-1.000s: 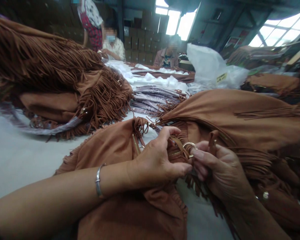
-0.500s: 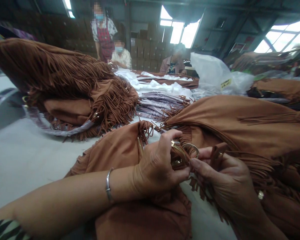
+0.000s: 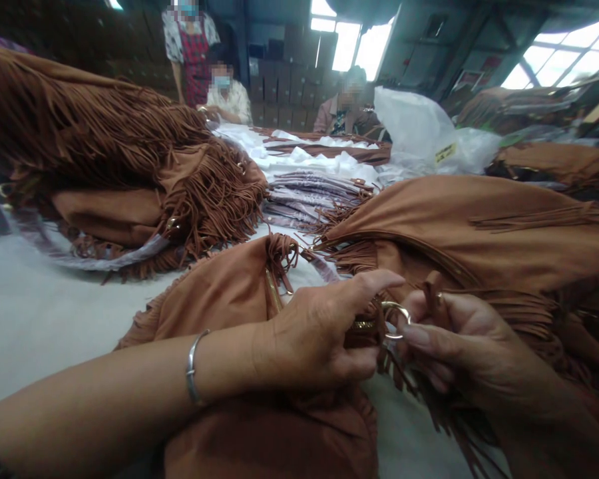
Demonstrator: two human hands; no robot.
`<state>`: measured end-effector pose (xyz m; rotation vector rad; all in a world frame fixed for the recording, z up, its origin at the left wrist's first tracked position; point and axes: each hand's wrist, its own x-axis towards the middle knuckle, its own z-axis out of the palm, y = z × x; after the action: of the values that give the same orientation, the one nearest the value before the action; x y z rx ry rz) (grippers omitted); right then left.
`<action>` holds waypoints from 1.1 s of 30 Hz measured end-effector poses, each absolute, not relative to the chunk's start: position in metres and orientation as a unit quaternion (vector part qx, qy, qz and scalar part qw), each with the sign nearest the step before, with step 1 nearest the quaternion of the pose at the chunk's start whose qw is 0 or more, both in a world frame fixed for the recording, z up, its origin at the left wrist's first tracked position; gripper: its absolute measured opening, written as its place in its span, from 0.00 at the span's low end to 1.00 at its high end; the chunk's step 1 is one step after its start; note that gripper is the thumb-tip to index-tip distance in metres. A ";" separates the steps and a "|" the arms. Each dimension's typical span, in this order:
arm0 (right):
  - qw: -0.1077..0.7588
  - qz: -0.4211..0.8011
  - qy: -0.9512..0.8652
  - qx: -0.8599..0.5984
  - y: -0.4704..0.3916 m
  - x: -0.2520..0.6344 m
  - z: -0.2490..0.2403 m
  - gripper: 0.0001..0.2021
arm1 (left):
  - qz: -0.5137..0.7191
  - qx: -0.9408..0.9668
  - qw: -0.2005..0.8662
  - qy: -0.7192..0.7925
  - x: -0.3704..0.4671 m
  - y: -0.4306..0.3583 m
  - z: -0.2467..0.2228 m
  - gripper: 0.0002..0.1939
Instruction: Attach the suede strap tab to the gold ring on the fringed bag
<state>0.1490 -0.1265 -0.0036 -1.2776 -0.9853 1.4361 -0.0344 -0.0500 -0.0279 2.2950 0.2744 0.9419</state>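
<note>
A brown suede-like fringed bag (image 3: 224, 286) lies in front of me, its gold-toothed zipper partly visible. My left hand (image 3: 324, 332) grips the zippered corner of this bag, index finger stretched out above it. Close by on the right, my right hand (image 3: 469, 346) pinches a gold metal ring (image 3: 394, 336) at its right side between thumb and fingers. A short brown strap (image 3: 435, 299) sticks up between the right fingers. Brown fringe hangs below the ring. The exact join between ring and bag is hidden behind my left hand.
Fringed brown bags (image 3: 110, 126) are heaped at left, with a plastic-wrapped handle (image 3: 100, 259). Another brown bag (image 3: 479, 219) lies at right. Wrapped straps (image 3: 304, 193) and a clear plastic bag (image 3: 414, 126) lie farther back on the white table (image 3: 44, 299). Several people (image 3: 229, 100) are beyond.
Both hands have shifted slightly to the right. The ring now stands more exposed between them, with the right thumb and fingers on its right side. The view has tilted down a little.
</note>
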 end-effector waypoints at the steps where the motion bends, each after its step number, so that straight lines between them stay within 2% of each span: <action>1: 0.466 0.600 -0.398 -0.514 -0.126 0.150 -0.003 0.14 | 0.350 0.872 0.330 0.097 -0.035 -0.049 -0.027 0.30; 5: 0.486 0.596 -0.384 -0.511 -0.124 0.147 -0.007 0.12 | 0.375 0.853 0.343 0.117 -0.034 -0.049 -0.027 0.20; 11: 0.496 0.515 -0.429 -0.553 -0.122 0.134 -0.015 0.11 | 0.392 0.842 0.301 0.215 -0.033 -0.053 -0.030 0.14; 13: 0.522 0.486 -0.428 -0.555 -0.122 0.131 -0.018 0.11 | 0.388 0.846 0.281 0.233 -0.033 -0.054 -0.030 0.12; 16: 0.563 0.484 -0.421 -0.521 -0.121 0.127 -0.023 0.10 | 0.375 0.853 0.262 0.250 -0.034 -0.055 -0.027 0.13; 23: 0.564 0.424 -0.441 -0.556 -0.123 0.114 -0.020 0.09 | 0.334 0.845 0.279 0.311 -0.031 -0.053 -0.026 0.16; 25: 0.561 0.445 -0.438 -0.544 -0.123 0.117 -0.020 0.09 | 0.348 0.836 0.315 0.286 -0.031 -0.052 -0.028 0.19; 28: 0.553 0.545 -0.399 -0.487 -0.120 0.127 -0.021 0.10 | 0.358 0.819 0.405 0.191 -0.031 -0.049 -0.030 0.24; 30: 0.544 0.601 -0.369 -0.455 -0.118 0.134 -0.021 0.11 | 0.361 0.805 0.447 0.145 -0.032 -0.047 -0.031 0.22; 33: 0.527 0.641 -0.352 -0.433 -0.115 0.138 -0.023 0.12 | 0.374 0.805 0.437 0.144 -0.032 -0.046 -0.032 0.18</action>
<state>0.1378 -0.1153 -0.0234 -1.0347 -0.8413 1.5312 -0.0321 -0.0457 -0.0321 2.0021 0.3575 0.9292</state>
